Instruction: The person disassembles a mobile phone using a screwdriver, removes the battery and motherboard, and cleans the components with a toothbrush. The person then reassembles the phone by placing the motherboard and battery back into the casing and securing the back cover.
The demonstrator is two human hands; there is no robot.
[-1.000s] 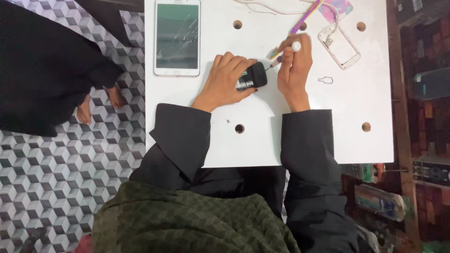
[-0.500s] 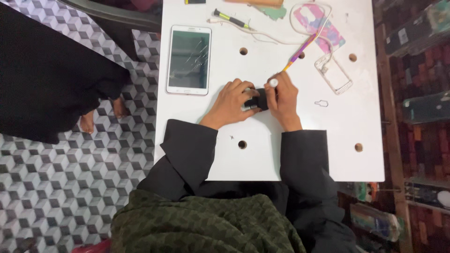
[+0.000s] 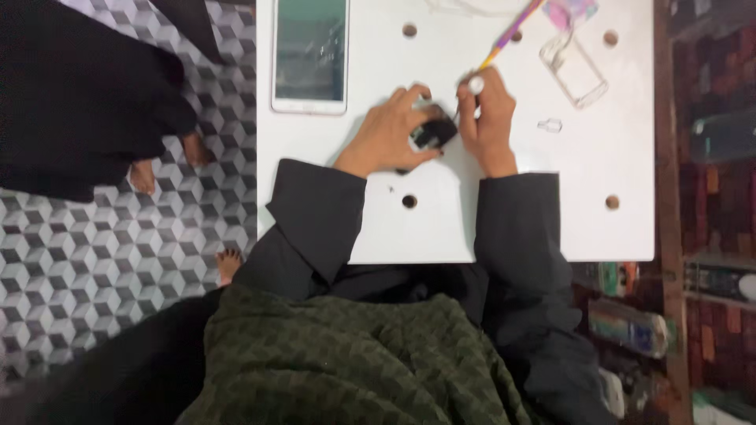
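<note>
On the white table (image 3: 512, 212), my left hand (image 3: 390, 130) grips a small black device (image 3: 431, 132) and presses it to the tabletop. My right hand (image 3: 488, 118) holds a thin purple and yellow tool (image 3: 504, 39) whose tip reaches the black device. A white round cap (image 3: 476, 83) shows at my right fingertips. Both hands touch around the device, which they partly hide.
A white smartphone (image 3: 309, 55) lies face up at the table's upper left. A clear phone case (image 3: 573, 69) and a pink item (image 3: 568, 11) sit at the upper right, a small clear part (image 3: 550, 124) nearby. Another person's bare feet (image 3: 169, 161) stand on the patterned floor at left. Shelves (image 3: 709, 197) line the right.
The view has shifted, so the table sits higher and larger in frame. My hands stay together on the black device, and the tool remains in my right hand.
</note>
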